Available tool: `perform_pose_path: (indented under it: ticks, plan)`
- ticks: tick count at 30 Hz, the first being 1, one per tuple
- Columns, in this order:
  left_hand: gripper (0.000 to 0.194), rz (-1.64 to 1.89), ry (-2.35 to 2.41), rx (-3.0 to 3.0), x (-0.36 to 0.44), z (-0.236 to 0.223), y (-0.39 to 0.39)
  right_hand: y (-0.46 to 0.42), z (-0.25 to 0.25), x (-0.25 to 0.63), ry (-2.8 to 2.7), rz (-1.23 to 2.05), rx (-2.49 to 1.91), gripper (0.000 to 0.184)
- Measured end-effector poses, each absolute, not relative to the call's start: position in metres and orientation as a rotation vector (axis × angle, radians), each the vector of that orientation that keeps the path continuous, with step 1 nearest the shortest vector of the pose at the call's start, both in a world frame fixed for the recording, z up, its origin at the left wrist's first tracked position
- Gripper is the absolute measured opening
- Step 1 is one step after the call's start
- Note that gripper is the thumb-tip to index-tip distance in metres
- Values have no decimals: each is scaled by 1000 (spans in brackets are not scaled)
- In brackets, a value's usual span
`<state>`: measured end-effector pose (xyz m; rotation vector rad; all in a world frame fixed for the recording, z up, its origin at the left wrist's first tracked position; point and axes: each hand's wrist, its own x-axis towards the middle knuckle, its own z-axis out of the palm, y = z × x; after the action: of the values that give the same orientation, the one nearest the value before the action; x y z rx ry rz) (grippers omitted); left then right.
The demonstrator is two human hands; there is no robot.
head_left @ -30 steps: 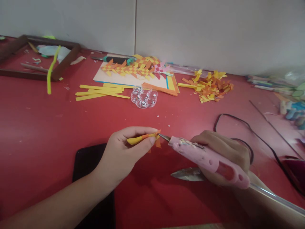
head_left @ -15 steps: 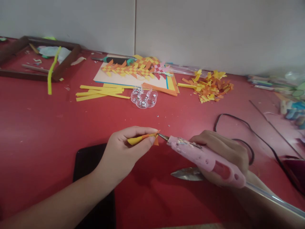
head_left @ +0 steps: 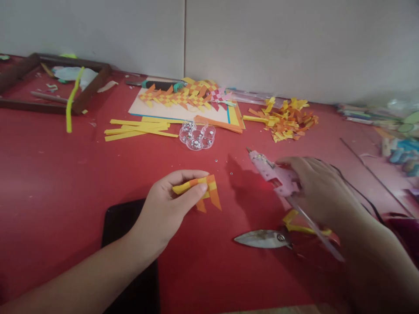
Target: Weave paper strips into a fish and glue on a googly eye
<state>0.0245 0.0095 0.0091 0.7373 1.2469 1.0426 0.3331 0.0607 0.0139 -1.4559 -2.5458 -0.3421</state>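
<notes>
Between thumb and fingers, my left hand (head_left: 175, 198) pinches a small woven orange and yellow paper piece (head_left: 211, 187), its pointed strip ends hanging down. My right hand (head_left: 314, 183) grips a pink glue gun (head_left: 271, 174) with a clear glue stick out of its back; the nozzle points up and left, apart from the paper. Some of the right fingers are hidden behind the gun. Below it lie scissors (head_left: 262, 239) with their blades pointing left. Two tiny googly eyes (head_left: 216, 160) lie on the red table (head_left: 137, 174) beyond the paper.
A clear flower-shaped case (head_left: 197, 136) holds googly eyes. Yellow strips (head_left: 137, 128), woven paper fish (head_left: 176, 96) on a board, and a heap of paper scraps (head_left: 291, 120) lie farther back. A black tablet-like slab (head_left: 131, 261) is under my left forearm; a brown frame (head_left: 32, 104) stands far left.
My right hand has drawn the glue gun away from the paper, up and to the right, uncovering more of the scissors. The woven paper has turned, showing more of its strips.
</notes>
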Motion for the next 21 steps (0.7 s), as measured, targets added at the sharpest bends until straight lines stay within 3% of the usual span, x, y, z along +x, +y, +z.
perform_pose_path:
  ticks: [2, 5, 9, 12, 21]
  plan:
    - [27, 1037, 1224, 663, 24, 7, 10, 75, 4, 353, -2608, -359, -1464, 46]
    - [31, 1023, 1207, 607, 24, 5, 11, 87, -2, 370, -2608, -358, -1410, 53]
    - [31, 992, 1195, 613, 25, 4, 10, 79, 15, 338, -2473, -388, -1477, 37]
    - [31, 930, 1170, 642, 25, 4, 9, 68, 23, 292, -2477, -172, -1339, 18]
    - [32, 876, 1191, 745, 25, 4, 8, 77, -5, 265, -2489, 233, -1222, 20]
